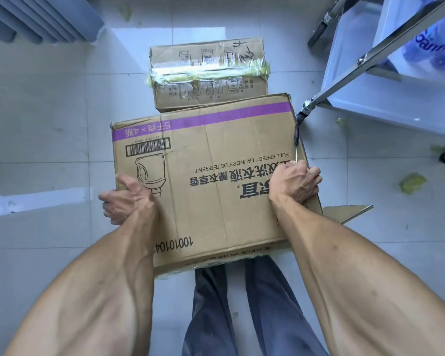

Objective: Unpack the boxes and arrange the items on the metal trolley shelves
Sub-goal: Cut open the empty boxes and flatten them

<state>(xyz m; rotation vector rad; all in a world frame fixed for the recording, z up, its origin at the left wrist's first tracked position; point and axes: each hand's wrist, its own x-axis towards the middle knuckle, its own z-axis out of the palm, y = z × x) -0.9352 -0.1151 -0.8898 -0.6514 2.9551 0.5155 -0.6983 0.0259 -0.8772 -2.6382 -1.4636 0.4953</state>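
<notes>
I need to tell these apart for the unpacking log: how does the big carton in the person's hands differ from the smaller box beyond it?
The detergent carton is larger, has a purple stripe and a bottle drawing; the taped box is smaller and plain brown with black marks. The left hand and right hand grip the detergent carton's edges; the taped box lies untouched on the floor, wrapped in shiny tape. Both are brown cardboard.

1. One head-worn, wide-angle view, looking steeply down past both forearms.
2. Close on the detergent box (216, 176); tiled floor (49, 124) fills the surround.
3. Trolley (370, 57) cuts the upper-right corner.
</notes>
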